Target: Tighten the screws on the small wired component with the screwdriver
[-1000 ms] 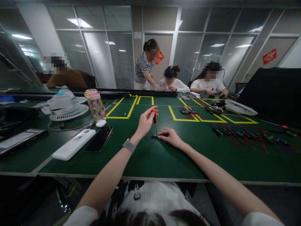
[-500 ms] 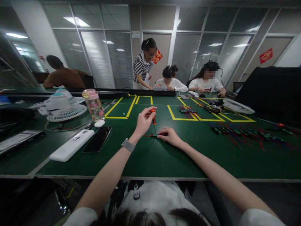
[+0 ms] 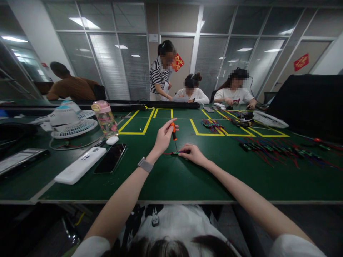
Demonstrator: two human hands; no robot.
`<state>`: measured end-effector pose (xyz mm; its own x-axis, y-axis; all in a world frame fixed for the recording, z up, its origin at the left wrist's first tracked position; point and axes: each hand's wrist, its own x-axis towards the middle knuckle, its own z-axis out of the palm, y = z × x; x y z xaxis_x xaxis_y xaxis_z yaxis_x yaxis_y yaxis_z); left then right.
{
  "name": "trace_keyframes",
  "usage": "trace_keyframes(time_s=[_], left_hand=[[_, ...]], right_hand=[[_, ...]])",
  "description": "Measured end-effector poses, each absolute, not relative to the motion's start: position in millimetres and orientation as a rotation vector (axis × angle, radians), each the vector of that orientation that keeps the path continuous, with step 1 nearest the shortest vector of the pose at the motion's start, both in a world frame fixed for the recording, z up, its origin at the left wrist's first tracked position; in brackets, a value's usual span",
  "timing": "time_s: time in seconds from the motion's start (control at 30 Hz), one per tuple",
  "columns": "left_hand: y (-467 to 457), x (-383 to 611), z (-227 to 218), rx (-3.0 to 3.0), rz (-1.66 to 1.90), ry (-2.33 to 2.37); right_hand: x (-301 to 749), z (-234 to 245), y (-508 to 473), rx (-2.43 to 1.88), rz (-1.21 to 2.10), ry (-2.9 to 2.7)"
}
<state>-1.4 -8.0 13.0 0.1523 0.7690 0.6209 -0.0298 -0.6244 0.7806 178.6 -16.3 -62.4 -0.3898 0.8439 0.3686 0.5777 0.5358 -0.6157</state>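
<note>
From my feed: left hand [image 3: 163,137] is clamped on the orange-and-black screwdriver [image 3: 174,131], shaft near upright, tip down at the small circuit board [image 3: 175,153]; right hand [image 3: 194,154] is pinched on the board's right end, probably wires included; board lies flat on the green worktop [image 3: 171,184], inboard of the near edge, roughly midway along it; red lead exits its left side.

Progress: I judge this board mid-step, driver engaged or about there; can't tell how far any screw is turned; wired boards [image 3: 278,150] lie in a row toward the worktop's right edge, smaller wired cluster [image 3: 212,125] nearer the far edge; can't tell which are done and which are left.
</note>
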Motion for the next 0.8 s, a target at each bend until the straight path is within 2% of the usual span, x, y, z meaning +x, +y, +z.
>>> trace_keyframes(time_s=[0.8], left_hand=[[-18,-1,11,2.062,1.777,0.964]], right_hand=[[177,-62,-15,-1.158,0.491,-2.123]])
